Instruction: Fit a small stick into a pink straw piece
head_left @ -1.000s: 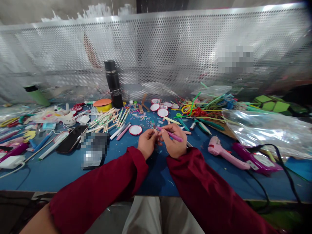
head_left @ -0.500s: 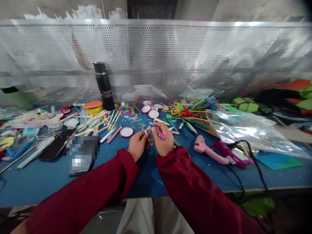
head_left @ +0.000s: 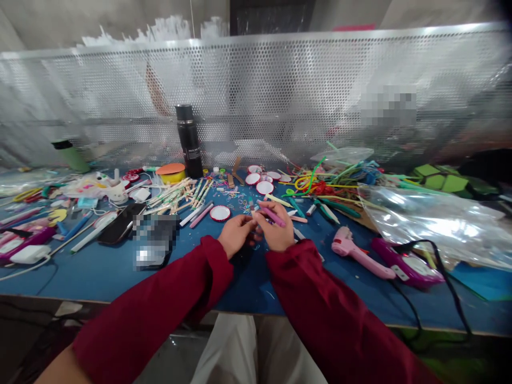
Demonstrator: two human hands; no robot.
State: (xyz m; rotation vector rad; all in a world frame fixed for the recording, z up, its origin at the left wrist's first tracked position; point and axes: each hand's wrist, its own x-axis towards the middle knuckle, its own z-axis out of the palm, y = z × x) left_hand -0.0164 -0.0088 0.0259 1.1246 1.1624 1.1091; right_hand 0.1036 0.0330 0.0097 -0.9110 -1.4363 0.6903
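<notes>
My right hand point(head_left: 279, 233) is closed around a purple pen-like stick point(head_left: 274, 216), which lies slanted across its fingers. Close beside it, my left hand point(head_left: 237, 236) pinches with thumb and fingers. A small slim piece seems to stick up from that pinch, but it is too small and covered to name. The fingertips of both hands meet or almost meet, just above the blue tabletop point(head_left: 256, 293). Left of the hands lie a white disc with a red rim point(head_left: 220, 213) and a pink stick point(head_left: 201, 215). Small coloured bits are scattered behind them.
A black bottle point(head_left: 190, 144) stands before the perforated metal screen point(head_left: 264, 96). To the right are a pink glue gun point(head_left: 358, 253), a corded purple device point(head_left: 408, 264) and a clear plastic bag point(head_left: 432, 224). Leftward lie a dark phone point(head_left: 120, 224) and several thin sticks point(head_left: 172, 196).
The view has swung left, so the table's things appear further right. My hands have drawn closer together, and the small piece at my left fingers is now more hidden.
</notes>
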